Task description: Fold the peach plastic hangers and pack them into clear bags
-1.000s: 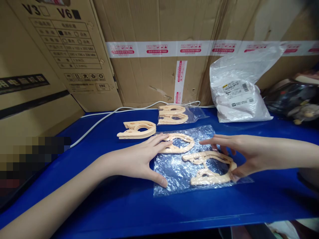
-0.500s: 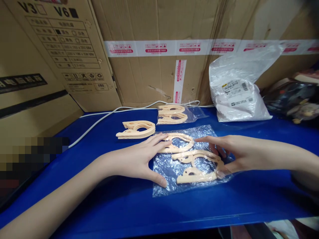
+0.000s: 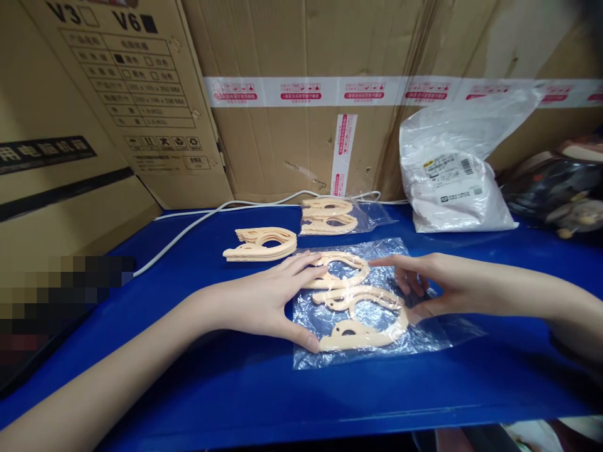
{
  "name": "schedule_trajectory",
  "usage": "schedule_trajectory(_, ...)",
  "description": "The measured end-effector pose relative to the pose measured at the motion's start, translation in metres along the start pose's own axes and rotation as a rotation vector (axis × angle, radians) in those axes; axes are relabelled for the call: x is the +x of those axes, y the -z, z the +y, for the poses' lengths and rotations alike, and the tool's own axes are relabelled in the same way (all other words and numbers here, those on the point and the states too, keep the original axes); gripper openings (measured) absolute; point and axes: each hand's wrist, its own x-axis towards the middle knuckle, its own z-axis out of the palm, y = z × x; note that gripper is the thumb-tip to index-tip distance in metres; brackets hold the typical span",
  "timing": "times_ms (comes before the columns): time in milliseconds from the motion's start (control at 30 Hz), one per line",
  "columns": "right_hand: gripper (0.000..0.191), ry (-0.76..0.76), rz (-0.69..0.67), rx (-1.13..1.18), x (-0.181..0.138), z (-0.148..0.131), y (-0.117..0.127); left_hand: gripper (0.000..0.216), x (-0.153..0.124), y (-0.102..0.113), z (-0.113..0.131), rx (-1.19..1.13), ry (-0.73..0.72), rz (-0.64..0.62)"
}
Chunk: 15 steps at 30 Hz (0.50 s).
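A clear plastic bag [image 3: 306, 363] lies flat on the blue table, with two beige folded hangers inside, one above the other. My left hand [image 3: 264, 298] is spread over the bag's left side. Its fingers rest on the upper hanger [image 3: 343, 283], and its thumb tip is at the left end of the lower hanger [image 3: 362, 343]. From the right, my right hand [image 3: 433, 285] reaches in with its index finger stretched to the upper hanger's rounded end. Its thumb presses at the lower hanger's right end; the other fingers are bent, with a gap to the thumb.
A stack of loose beige hangers [image 3: 261, 251] lies behind my left hand. Beyond the bag is another bagged pair of hangers [image 3: 330, 227]. A white cable [image 3: 183, 231] crosses the back, before cardboard boxes [image 3: 282, 138]. A white labelled parcel bag [image 3: 456, 188] stands at back right.
The lower hanger has slid left inside the bag, towards my left thumb, and the bag's right end now shows flatter. My right thumb has moved slightly left; my left hand stays nearly in place.
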Motion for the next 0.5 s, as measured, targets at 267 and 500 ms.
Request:
schedule_trajectory(267, 0.082, 0.014, 0.012, -0.047, -0.0012, -0.0057, 0.0015, 0.106, 0.0001, 0.0013, -0.0027, -0.006, -0.012, 0.006)
schedule_trajectory(500, 0.078, -0.009, 0.037, -0.037, -0.0039, -0.006, 0.0057, 0.108, 0.0, -0.0002, -0.0003, 0.021, 0.005, 0.002)
